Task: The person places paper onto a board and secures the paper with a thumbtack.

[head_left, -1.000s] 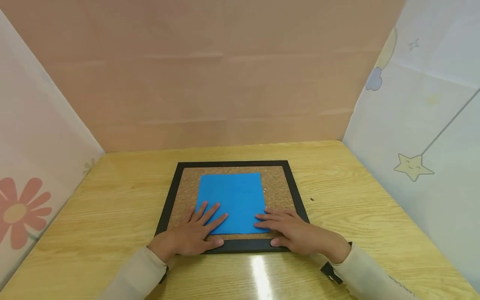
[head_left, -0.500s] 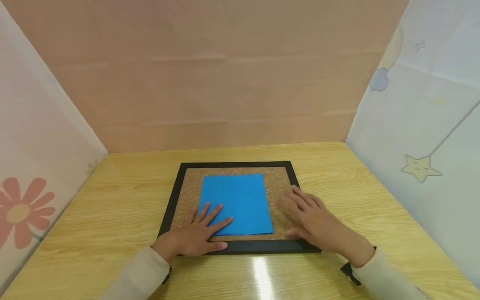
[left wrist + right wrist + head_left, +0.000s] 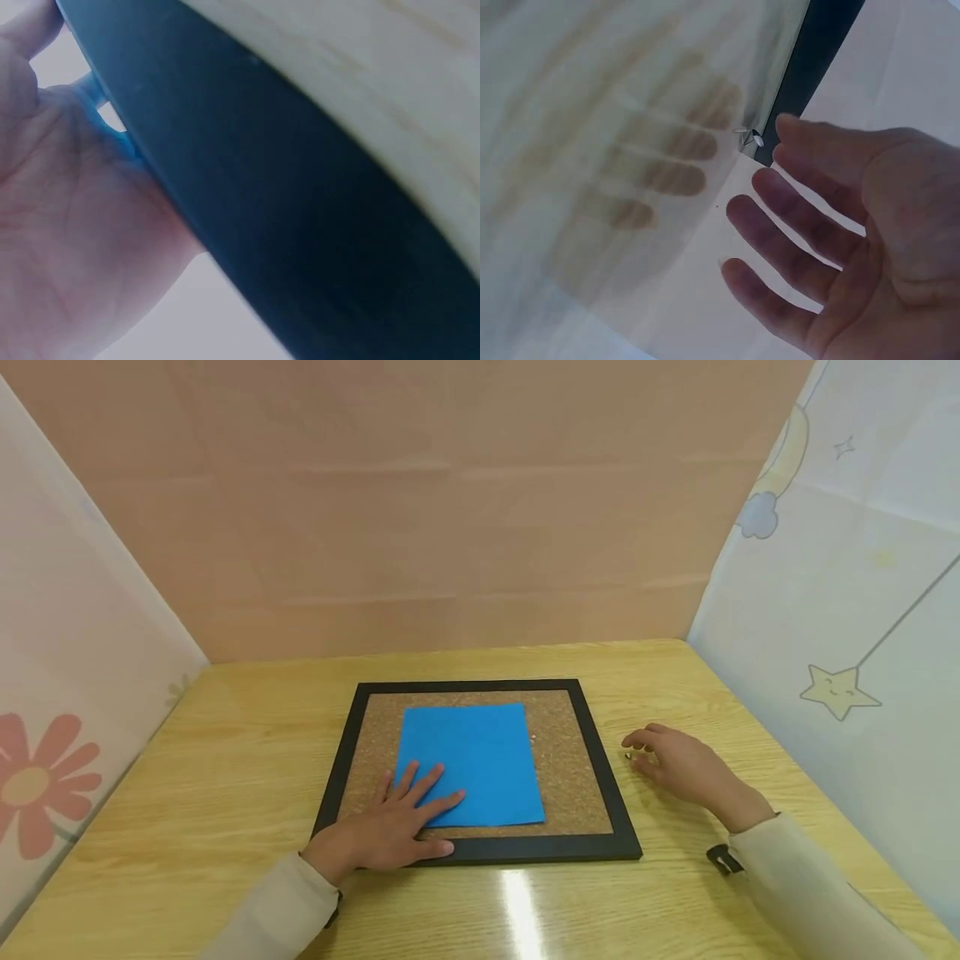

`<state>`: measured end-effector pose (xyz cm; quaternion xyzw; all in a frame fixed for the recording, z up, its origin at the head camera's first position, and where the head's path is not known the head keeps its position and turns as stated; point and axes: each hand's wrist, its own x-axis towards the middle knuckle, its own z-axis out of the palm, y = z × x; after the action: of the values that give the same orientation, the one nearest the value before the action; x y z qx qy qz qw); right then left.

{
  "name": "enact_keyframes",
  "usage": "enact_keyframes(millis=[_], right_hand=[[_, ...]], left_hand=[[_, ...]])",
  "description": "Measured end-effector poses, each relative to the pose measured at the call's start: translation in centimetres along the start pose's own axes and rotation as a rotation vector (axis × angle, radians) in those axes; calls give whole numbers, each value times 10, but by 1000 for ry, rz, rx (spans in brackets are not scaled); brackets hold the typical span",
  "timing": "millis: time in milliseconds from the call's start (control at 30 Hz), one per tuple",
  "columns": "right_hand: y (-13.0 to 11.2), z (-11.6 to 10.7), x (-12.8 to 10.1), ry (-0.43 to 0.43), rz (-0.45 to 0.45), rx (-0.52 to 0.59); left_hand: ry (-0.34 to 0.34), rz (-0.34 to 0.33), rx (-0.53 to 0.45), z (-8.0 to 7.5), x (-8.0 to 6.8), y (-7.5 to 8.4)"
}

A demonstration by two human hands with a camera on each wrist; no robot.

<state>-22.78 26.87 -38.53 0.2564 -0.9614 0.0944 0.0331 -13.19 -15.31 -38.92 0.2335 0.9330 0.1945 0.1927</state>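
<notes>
Wooden table [image 3: 225, 793] between pale paper walls, with a black-framed cork board [image 3: 570, 760] lying flat on it.

On the board lies a blue paper sheet [image 3: 472, 760]. The left hand [image 3: 386, 835] rests flat with straight, spread fingers: its fingertips press the near left corner of the sheet, and its palm covers the board's near frame edge. The right hand [image 3: 678, 764] is on the table just to the right of the frame, fingers loosely bent and holding nothing. Just beyond its fingertips sits a small pin [image 3: 627, 757]; whether they touch it I cannot tell.
</notes>
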Motion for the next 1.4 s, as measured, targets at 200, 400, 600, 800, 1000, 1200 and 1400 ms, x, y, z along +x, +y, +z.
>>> enact_keyframes(millis=[200,400,600,800,1000,1200,1400], right_hand=[[4,3,4,-23,30,6],[0,3,6,-24,19,4],[1,4,7,-24,9,-11],[4,5,7,-40,10,-12],[6,5,8,-55,27,3],[5,4,6,-35,30,-1],[3,2,4,-28,26,-8]], left_hand=[[8,1,-8,2,0,-1],[18,7,-23,1,0,0],[20,1,-23,0,0,1],[26,10,-21,1,0,0],[29,12,-10,1,1,-1],[36,15,-10,1,1,-2],[39,18,-17,1,0,-2]])
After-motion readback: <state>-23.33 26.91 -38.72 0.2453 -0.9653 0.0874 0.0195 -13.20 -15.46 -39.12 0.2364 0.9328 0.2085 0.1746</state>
